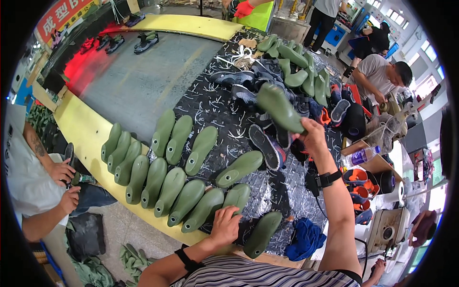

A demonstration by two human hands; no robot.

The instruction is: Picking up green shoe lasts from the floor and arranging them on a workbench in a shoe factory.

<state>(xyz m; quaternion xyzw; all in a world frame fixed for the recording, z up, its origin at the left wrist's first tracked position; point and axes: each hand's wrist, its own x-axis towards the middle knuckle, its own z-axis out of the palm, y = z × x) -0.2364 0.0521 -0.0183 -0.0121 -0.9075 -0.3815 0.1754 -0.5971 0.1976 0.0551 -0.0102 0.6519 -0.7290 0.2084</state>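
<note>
Nearest, the left hand (225,225) lies spread flat on a green shoe mould (236,197) in the bench (86,131) row. Right hand (313,136) grips another smooth olive mould (278,107) aloft, long axis slanting up-left, above dark shoes (264,143).

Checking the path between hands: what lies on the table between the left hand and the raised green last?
In the head view, between left hand and raised green last: another green last and a dark shoe.
</note>
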